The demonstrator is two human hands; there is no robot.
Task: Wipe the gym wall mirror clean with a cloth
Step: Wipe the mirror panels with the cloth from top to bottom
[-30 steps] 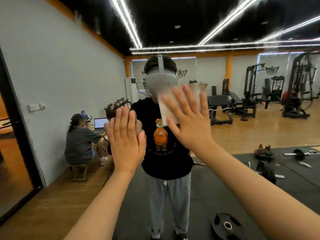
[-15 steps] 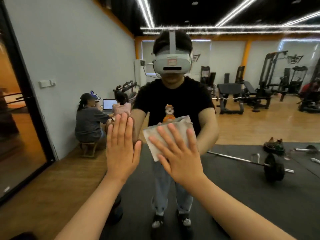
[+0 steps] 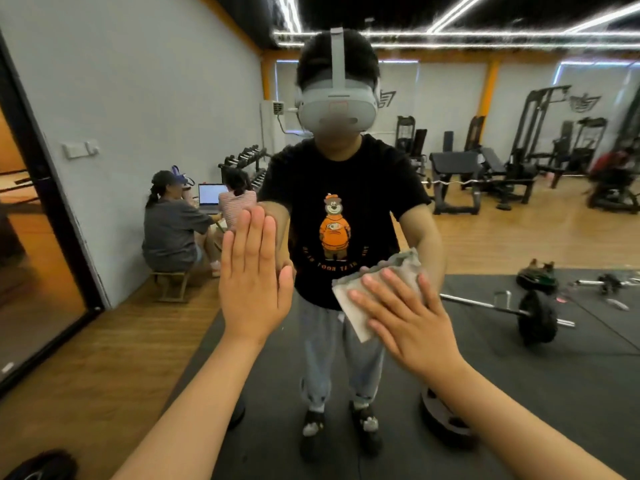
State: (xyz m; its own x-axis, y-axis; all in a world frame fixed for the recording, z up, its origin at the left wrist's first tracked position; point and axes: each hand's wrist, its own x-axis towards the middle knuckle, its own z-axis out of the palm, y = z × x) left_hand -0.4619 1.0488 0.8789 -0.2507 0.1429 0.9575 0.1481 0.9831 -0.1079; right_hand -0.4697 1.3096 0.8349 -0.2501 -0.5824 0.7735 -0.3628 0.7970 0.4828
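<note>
The wall mirror [image 3: 519, 220] fills nearly the whole view and reflects the gym and a person in a black T-shirt with a headset. My left hand [image 3: 254, 278] lies flat against the glass, fingers straight and together. My right hand [image 3: 408, 320] presses a crumpled grey cloth [image 3: 363, 306] onto the glass with spread, straight fingers, lower than the left hand. Most of the cloth is hidden under the palm; its edges stick out above and to the left.
A dark frame [image 3: 52, 202] runs down the mirror's left edge. In the reflection are a barbell [image 3: 533, 313] and weight plates on black floor mats, weight machines at the back right, and two people seated at a laptop on the left.
My right hand has slid the cloth down and slightly right on the glass, from head height to waist height of the reflection. My left hand stayed flat on the mirror.
</note>
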